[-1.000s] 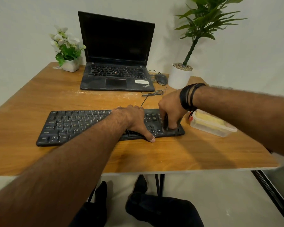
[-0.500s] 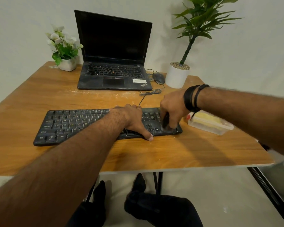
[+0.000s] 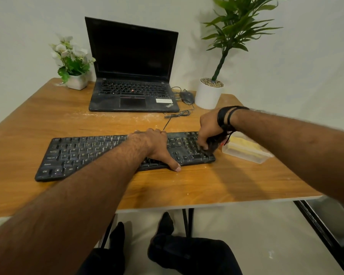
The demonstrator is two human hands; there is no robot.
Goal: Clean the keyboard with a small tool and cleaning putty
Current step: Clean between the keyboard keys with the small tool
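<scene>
A: Obs. Why is the left hand (image 3: 154, 144) lying across the keyboard (image 3: 83, 153)?

B: Fingers flat and spread over the middle keys, thumb on the near edge. Judged: a brace, so the keyboard does not slide on the counter (image 3: 207, 181) under the strokes.

A: And the right hand (image 3: 210, 129)?

B: Fingers curled and pinching a small dark tool (image 3: 213, 143), tip down among the keys at the right end. The tool is blurred; I cannot tell if it is a brush. Held steep, presumably to reach into the gaps between keys.

A: Putty?

B: A clear tub (image 3: 246, 150) with something yellow inside stands just beside the keyboard's right end, near the working hand. Likely the putty, kept within reach for the later pass. Not yet in use.
</scene>
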